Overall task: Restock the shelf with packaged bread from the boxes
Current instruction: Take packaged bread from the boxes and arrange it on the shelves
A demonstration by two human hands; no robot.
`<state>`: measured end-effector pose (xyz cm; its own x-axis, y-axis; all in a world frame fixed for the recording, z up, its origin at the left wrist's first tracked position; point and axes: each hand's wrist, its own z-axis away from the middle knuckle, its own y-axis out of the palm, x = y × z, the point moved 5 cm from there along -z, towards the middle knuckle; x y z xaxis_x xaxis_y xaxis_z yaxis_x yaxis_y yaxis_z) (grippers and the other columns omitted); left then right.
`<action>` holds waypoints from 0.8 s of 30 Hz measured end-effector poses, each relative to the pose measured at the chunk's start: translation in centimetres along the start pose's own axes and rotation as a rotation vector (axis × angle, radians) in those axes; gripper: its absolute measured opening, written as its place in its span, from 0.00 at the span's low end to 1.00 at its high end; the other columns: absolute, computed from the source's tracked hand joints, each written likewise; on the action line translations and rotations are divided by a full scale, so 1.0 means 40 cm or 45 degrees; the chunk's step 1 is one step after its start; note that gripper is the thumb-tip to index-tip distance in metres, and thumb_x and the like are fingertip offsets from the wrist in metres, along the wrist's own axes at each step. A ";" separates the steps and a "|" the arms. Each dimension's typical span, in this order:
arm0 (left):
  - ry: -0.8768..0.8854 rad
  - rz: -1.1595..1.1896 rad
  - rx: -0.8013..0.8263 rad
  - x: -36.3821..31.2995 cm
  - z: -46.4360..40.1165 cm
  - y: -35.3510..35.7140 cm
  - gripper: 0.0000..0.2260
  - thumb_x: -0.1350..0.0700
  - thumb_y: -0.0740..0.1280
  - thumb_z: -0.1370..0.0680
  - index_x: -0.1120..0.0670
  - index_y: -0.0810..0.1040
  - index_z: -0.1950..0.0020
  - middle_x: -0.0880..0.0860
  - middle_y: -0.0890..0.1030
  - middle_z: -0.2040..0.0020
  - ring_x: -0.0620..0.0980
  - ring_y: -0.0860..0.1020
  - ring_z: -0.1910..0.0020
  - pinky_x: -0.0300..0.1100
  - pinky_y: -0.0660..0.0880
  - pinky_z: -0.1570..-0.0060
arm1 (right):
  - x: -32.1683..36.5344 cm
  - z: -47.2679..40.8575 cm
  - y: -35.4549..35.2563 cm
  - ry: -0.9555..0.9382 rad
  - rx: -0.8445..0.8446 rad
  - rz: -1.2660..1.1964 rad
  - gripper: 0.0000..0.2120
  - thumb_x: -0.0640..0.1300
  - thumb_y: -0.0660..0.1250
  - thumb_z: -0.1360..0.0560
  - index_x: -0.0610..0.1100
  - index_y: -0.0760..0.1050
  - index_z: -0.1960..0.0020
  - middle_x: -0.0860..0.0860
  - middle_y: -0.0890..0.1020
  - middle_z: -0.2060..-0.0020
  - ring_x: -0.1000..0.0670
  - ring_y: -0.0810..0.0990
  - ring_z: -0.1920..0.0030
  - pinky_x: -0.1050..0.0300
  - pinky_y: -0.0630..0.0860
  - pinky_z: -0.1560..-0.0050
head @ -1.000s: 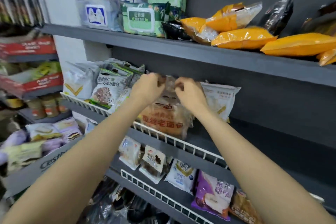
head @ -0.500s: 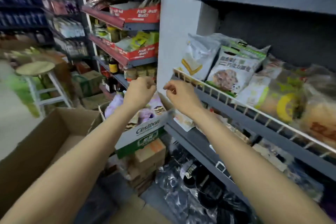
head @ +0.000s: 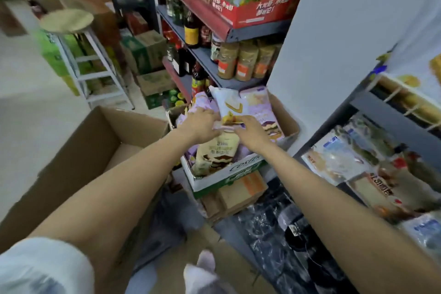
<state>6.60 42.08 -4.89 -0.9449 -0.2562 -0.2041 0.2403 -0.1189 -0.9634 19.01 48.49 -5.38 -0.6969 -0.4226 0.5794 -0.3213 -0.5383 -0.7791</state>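
Observation:
A white open box (head: pixel 238 169) of packaged bread sits on stacked cartons beside the shelf. Both my hands are down in it, close together. My left hand (head: pixel 200 123) and my right hand (head: pixel 250 130) pinch the lower edge of a white bread bag (head: pixel 226 105) that stands tilted up out of the box. Under my hands lies a cream bread bag (head: pixel 217 153), and a purple-white one (head: pixel 262 112) lies to the right. The bread shelf (head: pixel 372 102) with its white wire rail is at the right, with bagged bread (head: pixel 346 160) on the tier below.
A big brown cardboard box (head: pixel 78 150) stands open at the left. Behind it are a round stool (head: pixel 69 21) and stacked cartons. A rack of bottles and jars (head: pixel 238 59) is straight behind the box. Black plastic bags (head: pixel 286 222) lie on the floor under the shelf.
My hands left the bread on the wire-railed shelf, swung left and down as my head turned, and now close on a white bag in the box.

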 end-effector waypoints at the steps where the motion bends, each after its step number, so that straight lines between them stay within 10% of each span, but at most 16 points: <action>1: 0.039 -0.067 0.060 0.009 -0.031 0.022 0.20 0.45 0.63 0.23 0.51 0.73 0.33 0.53 0.71 0.32 0.57 0.66 0.32 0.52 0.68 0.39 | -0.014 -0.040 0.017 0.033 0.037 -0.052 0.20 0.43 0.58 0.20 0.41 0.67 0.30 0.43 0.67 0.30 0.44 0.63 0.28 0.52 0.60 0.30; 6: 0.164 -0.225 0.036 0.040 -0.117 0.047 0.11 0.55 0.61 0.23 0.55 0.79 0.44 0.52 0.75 0.38 0.56 0.68 0.37 0.48 0.66 0.47 | -0.058 -0.171 0.056 0.178 0.133 -0.197 0.19 0.42 0.51 0.17 0.36 0.65 0.29 0.42 0.66 0.28 0.45 0.63 0.27 0.59 0.60 0.33; 12: -0.104 0.400 -0.099 0.118 -0.152 -0.027 0.07 0.58 0.59 0.23 0.57 0.75 0.51 0.58 0.79 0.52 0.59 0.75 0.50 0.44 0.67 0.59 | -0.096 -0.294 0.015 0.357 -0.072 -0.187 0.22 0.48 0.49 0.17 0.33 0.75 0.40 0.36 0.77 0.39 0.38 0.73 0.38 0.50 0.67 0.38; 20: -0.362 0.599 -0.181 0.172 -0.213 -0.099 0.06 0.59 0.64 0.28 0.53 0.74 0.65 0.55 0.81 0.61 0.57 0.78 0.57 0.45 0.73 0.61 | -0.163 -0.387 0.032 0.596 0.108 -0.103 0.46 0.57 0.72 0.31 0.37 0.51 0.26 0.39 0.67 0.30 0.37 0.66 0.31 0.46 0.67 0.33; 24: -0.356 0.647 -0.163 0.167 -0.211 -0.084 0.11 0.60 0.64 0.27 0.52 0.71 0.69 0.53 0.77 0.64 0.55 0.75 0.60 0.43 0.70 0.62 | -0.163 -0.394 0.018 0.647 0.097 -0.399 0.36 0.49 0.77 0.35 0.34 0.67 0.35 0.41 0.77 0.43 0.41 0.75 0.43 0.50 0.74 0.45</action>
<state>-2.40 48.89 -4.48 -0.6200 -0.4954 -0.6084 0.6018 0.1972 -0.7739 13.24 62.36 -13.49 -0.8016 0.1559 0.5772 -0.5273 -0.6395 -0.5595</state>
